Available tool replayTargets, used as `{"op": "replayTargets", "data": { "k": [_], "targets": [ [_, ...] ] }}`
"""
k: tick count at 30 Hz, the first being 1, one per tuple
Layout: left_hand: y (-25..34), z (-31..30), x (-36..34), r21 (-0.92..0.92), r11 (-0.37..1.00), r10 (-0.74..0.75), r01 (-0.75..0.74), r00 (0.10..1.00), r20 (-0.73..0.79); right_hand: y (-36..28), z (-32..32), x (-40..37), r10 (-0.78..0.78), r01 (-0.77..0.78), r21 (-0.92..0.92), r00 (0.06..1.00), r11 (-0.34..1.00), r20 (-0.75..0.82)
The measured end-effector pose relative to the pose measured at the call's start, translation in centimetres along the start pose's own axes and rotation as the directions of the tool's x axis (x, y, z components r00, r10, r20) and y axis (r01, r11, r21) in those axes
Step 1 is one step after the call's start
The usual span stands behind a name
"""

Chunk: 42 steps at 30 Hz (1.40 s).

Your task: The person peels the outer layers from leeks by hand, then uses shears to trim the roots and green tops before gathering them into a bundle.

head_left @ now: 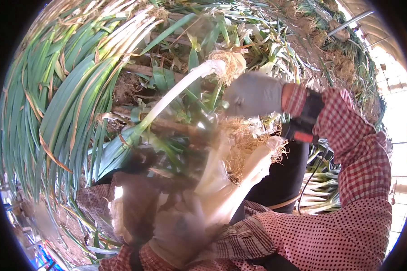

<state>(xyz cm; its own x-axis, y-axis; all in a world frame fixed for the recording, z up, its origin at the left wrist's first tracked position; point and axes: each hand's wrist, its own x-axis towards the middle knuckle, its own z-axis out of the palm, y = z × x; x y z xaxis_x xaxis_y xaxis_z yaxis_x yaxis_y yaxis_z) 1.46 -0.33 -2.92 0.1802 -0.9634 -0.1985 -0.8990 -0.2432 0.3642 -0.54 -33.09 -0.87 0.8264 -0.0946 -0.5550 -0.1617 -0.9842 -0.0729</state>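
Observation:
At the bottom, my left hand [178, 230], in a pale glove and partly blurred, is closed around a bunch of thick green onions [221, 198]. Their white stalks slant up to the right and end in tangled roots [239, 153]. My right hand [253, 95], also gloved, is above those roots, with its fingers smeared by motion. Just beyond it, a single long green onion [172, 92] lies diagonally, its bushy root end close to the fingers and its green leaves reaching down to the left.
A large heap of green onions [72, 99] fills the left side, leaves hanging down. Loose leaves and trimmings [257, 40] cover the ground ahead. More green onions [321, 192] lie at right behind my dark-clad leg [276, 180]. A greenhouse wall [398, 90] stands far right.

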Motion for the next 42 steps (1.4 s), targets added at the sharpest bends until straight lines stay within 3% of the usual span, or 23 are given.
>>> {"op": "replayTargets", "data": {
  "k": [2, 5, 8, 11, 14, 17, 19, 22, 27, 30, 31, 34, 36, 38, 40, 41, 42],
  "targets": [
    [0.2, -0.6, 0.1, -0.01, 1.0, -0.017, 0.017, 0.999, 0.048, -1.9, 1.1, -0.7, -0.148, 0.147, -0.075, 0.989, 0.986, -0.015],
    [0.2, -0.1, 0.0, -0.01, 1.0, -0.005, 0.005, 0.997, 0.071, -3.3, 1.4, 0.1, -0.139, 0.136, 0.028, 0.954, 0.99, 0.266],
    [0.5, -0.3, 0.1, 0.013, 1.0, -0.01, 0.009, 0.998, 0.067, -2.9, 1.5, 1.0, -0.217, 0.155, 0.181, 0.887, 0.971, 0.407],
    [0.2, -0.1, 0.3, -0.045, 0.999, -0.018, 0.022, 0.996, 0.09, -5.1, 1.7, 0.0, -0.203, 0.267, -0.182, 0.93, 0.946, 0.307],
    [0.1, -0.2, 0.6, -0.021, 0.999, 0.027, -0.026, 0.999, 0.026, -4.9, 3.5, 0.8, -0.311, 0.322, -0.185, 0.946, 0.929, 0.088],
    [0.1, -0.6, 1.0, -0.062, 0.997, -0.039, 0.047, 0.992, 0.121, -3.6, 5.6, 4.0, -0.184, 0.184, -0.019, 0.983, 0.983, -0.003],
    [0.3, -0.7, 0.6, -0.051, 0.998, -0.037, 0.043, 0.994, 0.105, 1.5, 5.7, 6.2, -0.087, 0.082, -0.035, 0.98, 0.996, -0.181],
    [0.0, -0.6, 0.4, -0.042, 0.997, -0.069, 0.072, 0.995, 0.072, 5.4, 2.8, 5.1, 0.112, -0.056, 0.138, 0.889, 0.989, -0.444],
    [-0.3, -2.2, 1.0, -0.175, 0.966, -0.152, 0.189, 0.966, 0.209, 1.0, 0.1, 0.3, 0.108, -0.07, 0.168, 0.968, 0.983, -0.225],
    [-0.3, -3.6, 1.1, -0.195, 0.92, -0.274, 0.341, 0.913, 0.302, 3.6, 3.7, -0.3, 0.007, 0.179, 0.258, 0.809, 0.949, -0.587],
    [-0.5, -3.7, 0.8, -0.219, 0.907, -0.287, 0.359, 0.91, 0.3, 4.7, 5.2, -0.7, 0.111, 0.117, 0.357, 0.823, 0.927, -0.557],
    [-1.1, -4.1, -0.1, -0.203, 0.896, -0.34, 0.396, 0.903, 0.261, 5.1, 8.3, -4.1, 0.238, -0.031, 0.388, 0.833, 0.921, -0.499],
    [-1.6, -4.1, -1.2, -0.203, 0.883, -0.383, 0.423, 0.9, 0.209, 3.5, 9.5, -6.3, 0.22, -0.042, 0.495, 0.926, 0.868, -0.307],
    [-2.8, -3.4, -2.5, -0.226, 0.873, -0.408, 0.433, 0.901, 0.148, 1.7, 12.4, -6.9, 0.167, 0.114, 0.609, 0.908, 0.785, -0.385],
    [-4.0, -1.9, -3.8, -0.363, 0.821, -0.445, 0.44, 0.892, 0.077, -1.4, 13.2, -7.1, 0.18, 0.196, 0.697, 0.886, 0.69, -0.427],
    [-4.0, -1.6, -4.1, -0.385, 0.806, -0.461, 0.449, 0.885, 0.067, -3.6, 10.3, -8.3, 0.192, 0.107, 0.668, 0.914, 0.736, -0.357],
    [-3.9, -1.5, -4.4, -0.408, 0.791, -0.475, 0.457, 0.878, 0.063, -5.2, 10.9, -7.8, 0.184, 0.259, 0.596, 0.794, 0.76, -0.58]
  ]
}}
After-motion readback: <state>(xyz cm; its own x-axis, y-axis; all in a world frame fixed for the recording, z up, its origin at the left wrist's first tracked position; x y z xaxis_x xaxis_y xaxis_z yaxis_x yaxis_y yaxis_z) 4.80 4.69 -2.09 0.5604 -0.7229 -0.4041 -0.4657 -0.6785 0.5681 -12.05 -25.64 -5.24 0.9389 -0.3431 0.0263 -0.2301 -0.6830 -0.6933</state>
